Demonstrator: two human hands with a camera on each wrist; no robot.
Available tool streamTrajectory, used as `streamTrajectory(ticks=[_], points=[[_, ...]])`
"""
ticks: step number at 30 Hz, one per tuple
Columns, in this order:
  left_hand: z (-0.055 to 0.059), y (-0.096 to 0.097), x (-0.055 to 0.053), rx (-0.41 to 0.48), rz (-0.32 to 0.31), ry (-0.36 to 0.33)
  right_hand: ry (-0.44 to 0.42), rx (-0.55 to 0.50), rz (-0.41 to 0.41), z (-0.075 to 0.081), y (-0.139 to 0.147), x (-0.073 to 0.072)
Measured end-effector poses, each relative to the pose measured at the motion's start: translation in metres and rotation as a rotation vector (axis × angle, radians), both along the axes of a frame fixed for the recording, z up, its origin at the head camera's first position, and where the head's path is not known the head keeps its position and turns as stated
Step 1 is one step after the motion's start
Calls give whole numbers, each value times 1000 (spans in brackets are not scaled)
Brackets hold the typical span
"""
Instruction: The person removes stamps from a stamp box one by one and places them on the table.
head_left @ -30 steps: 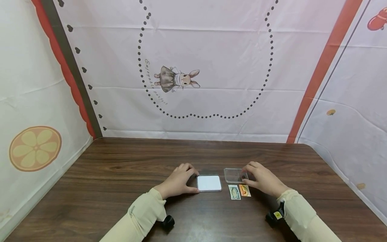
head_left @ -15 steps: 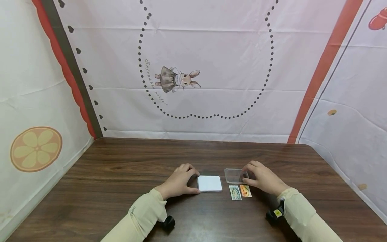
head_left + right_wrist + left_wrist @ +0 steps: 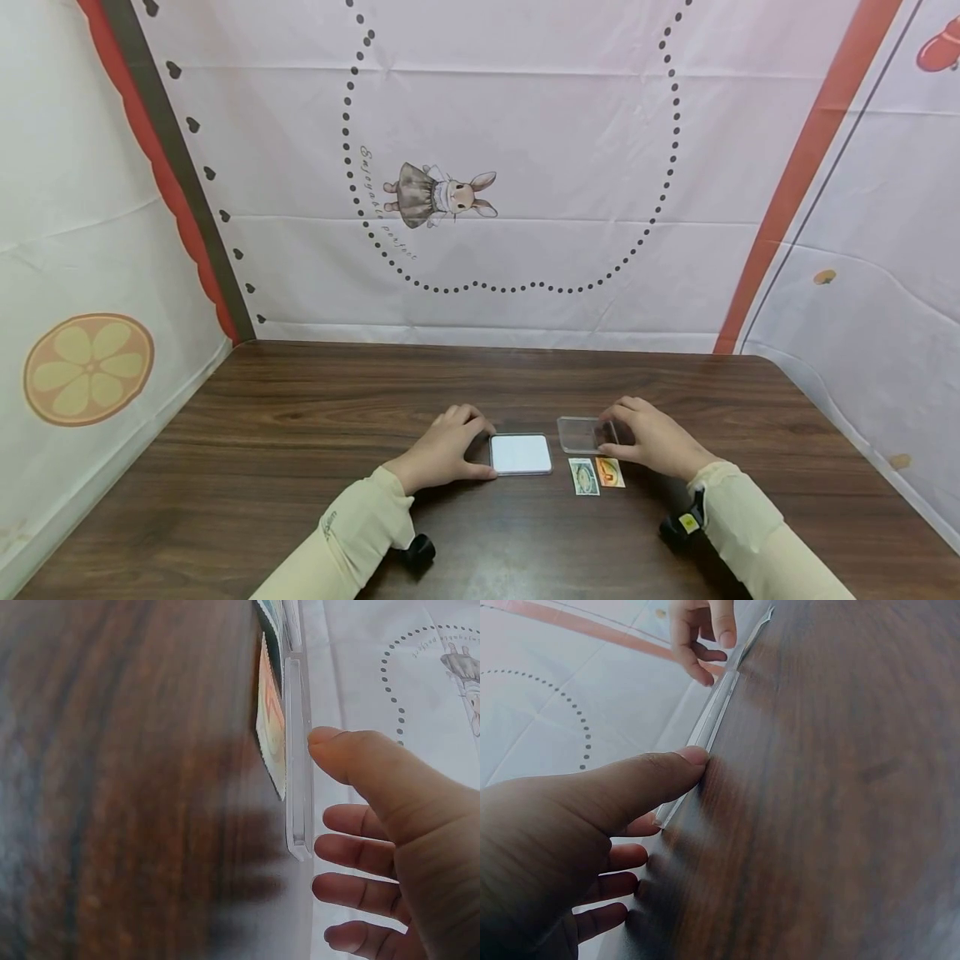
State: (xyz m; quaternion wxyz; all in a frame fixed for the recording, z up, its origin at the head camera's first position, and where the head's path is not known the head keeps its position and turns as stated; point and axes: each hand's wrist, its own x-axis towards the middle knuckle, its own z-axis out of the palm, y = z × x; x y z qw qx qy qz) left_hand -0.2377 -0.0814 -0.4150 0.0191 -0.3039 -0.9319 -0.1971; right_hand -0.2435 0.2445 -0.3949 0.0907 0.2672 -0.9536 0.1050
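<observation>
A flat clear plastic case (image 3: 521, 455) with a white insert lies on the table. My left hand (image 3: 448, 447) holds it at its left end, thumb at the near corner and a finger at the far corner. To its right lies an empty-looking clear plastic lid or tray (image 3: 576, 435). My right hand (image 3: 651, 437) is over that piece's right end, and in the right wrist view its thumb and spread fingers stand slightly off the rim. Just in front lie two stamp-like papers with perforated edges, one greenish (image 3: 583, 477) and one orange (image 3: 611, 472).
The brown wood-grain table (image 3: 300, 408) stretches out around the hands. A white printed cloth (image 3: 525, 150) hangs behind it, and more cloth closes off both sides. Each wrist carries a small black camera, such as the left camera (image 3: 420, 552).
</observation>
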Motion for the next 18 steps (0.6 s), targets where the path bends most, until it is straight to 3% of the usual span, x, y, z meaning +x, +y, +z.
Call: streamTrajectory(ticks=[11, 18], points=[[1, 0, 0, 4, 1, -7, 19, 14, 30, 0, 0, -4], [1, -1, 0, 2, -1, 5, -29, 43, 31, -2, 0, -5]])
